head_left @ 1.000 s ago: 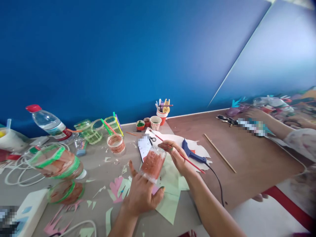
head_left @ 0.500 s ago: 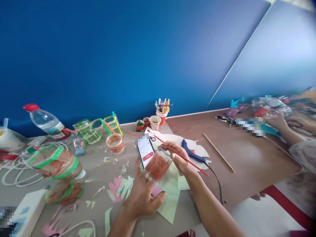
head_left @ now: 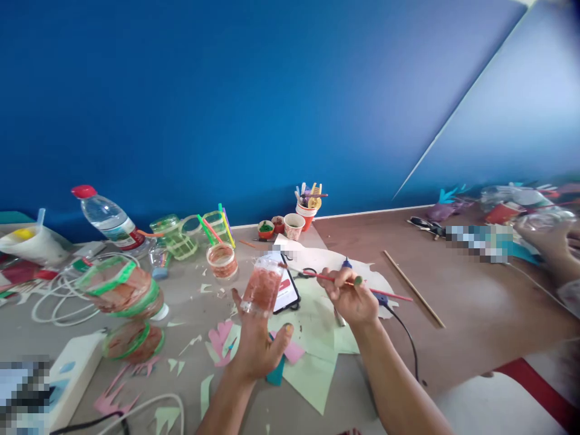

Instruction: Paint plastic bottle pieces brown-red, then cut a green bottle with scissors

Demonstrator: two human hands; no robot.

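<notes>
Paintbrush point(head_left: 319, 277) clamped in right hand point(head_left: 351, 297), near-level, tip leftward, left hand point(head_left: 258, 345) holding upright cup point(head_left: 261, 290)

Bare forearms; left hand point(head_left: 256, 347) and right hand point(head_left: 351, 299) with green-painted nails.

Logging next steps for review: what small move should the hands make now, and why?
Probably touch the paintbrush tip to the plastic cup: the right hand holds it aimed there, just short, while the left hand props the cup up, its top band looking unpainted.
</notes>
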